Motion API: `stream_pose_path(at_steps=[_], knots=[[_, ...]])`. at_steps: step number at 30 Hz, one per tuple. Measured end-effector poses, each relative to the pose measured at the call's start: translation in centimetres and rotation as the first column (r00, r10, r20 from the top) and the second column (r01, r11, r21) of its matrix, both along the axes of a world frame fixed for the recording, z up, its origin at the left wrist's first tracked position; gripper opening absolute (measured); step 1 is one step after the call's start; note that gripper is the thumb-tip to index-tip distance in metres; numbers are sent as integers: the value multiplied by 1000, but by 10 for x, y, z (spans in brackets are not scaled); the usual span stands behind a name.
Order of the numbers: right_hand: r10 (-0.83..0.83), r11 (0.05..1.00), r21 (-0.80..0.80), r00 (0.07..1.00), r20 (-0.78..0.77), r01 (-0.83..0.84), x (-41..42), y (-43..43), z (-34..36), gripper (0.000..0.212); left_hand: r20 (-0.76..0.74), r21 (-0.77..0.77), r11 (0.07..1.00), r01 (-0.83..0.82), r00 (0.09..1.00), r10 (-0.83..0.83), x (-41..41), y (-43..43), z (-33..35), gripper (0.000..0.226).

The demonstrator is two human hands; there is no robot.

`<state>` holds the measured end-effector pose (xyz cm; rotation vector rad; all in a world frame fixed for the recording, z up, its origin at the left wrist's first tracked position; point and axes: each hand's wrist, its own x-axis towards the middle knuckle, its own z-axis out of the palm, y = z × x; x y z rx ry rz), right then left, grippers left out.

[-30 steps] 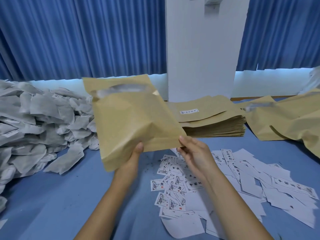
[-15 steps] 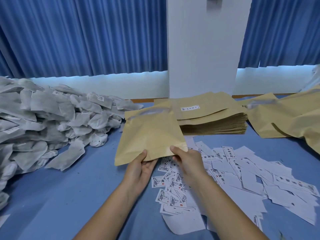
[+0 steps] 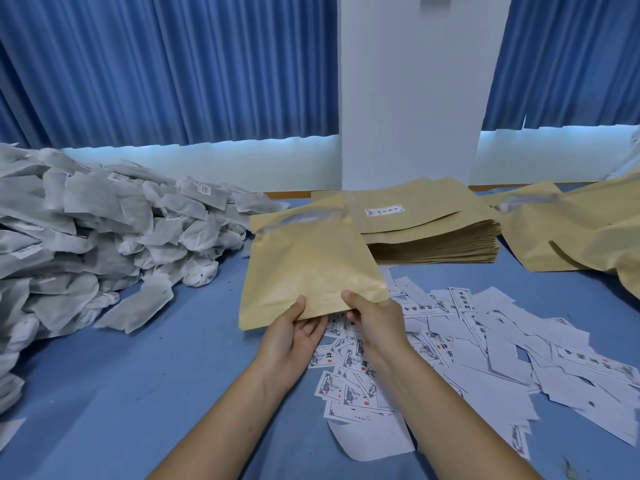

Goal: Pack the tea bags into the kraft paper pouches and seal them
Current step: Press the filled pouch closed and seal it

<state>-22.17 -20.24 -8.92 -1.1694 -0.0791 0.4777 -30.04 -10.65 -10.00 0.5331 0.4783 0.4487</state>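
Kraft pouch (image 3: 311,268) in left hand (image 3: 294,336), right hand (image 3: 375,323); stack label (image 3: 384,211) unreadable.

The pouch (image 3: 308,268) I hold is plain tan; tea bags (image 3: 86,237) left are grey-white, labels (image 3: 349,393) right white with grey-and-red prints, table (image 3: 138,393) blue.

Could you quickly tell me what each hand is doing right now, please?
Left hand: grips the kraft pouch by its bottom edge.
Right hand: grips the same edge.

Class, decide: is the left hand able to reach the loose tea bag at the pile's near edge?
Probably yes, once it lets go: the left hand grips the pouch alongside the right hand, and nothing stands between it and the tea bag.
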Motion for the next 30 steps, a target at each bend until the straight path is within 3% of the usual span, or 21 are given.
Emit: stream_pose_path(at_steps=[4,11,14,18,21,24,27,30], knots=[[68,994,84,997,-25,-66,-5,4,-1,10,-9,41,999,7,1000,-7,-1,-2,-2,15],[26,998,58,1000,-9,-26,-6,5,-4,19,-48,51,999,-9,999,12,-1,-9,-1,3],[86,988,126,996,-1,-86,-11,6,-4,25,-34,66,998,-1,999,3,0,-10,-2,10],[104,990,89,994,24,-106,-17,8,-4,24,-49,95,995,7,999,-3,1,-15,-3,12],[54,993,102,998,11,-55,-14,8,-4,27,-16,105,986,-129,991,132,1,-17,-1,8],[32,993,116,999,-11,-31,-10,6,-3,19,-16,140,936,-322,945,327,-6,-10,-1,18],[-3,987,160,997,-77,16,-7,5,-2,15,-65,196,921,-338,932,356,-11,-8,-1,21],[-122,985,107,986,-110,134,1,0,-2,12,-99,222,908,-356,918,384,-10,-10,0,16]])
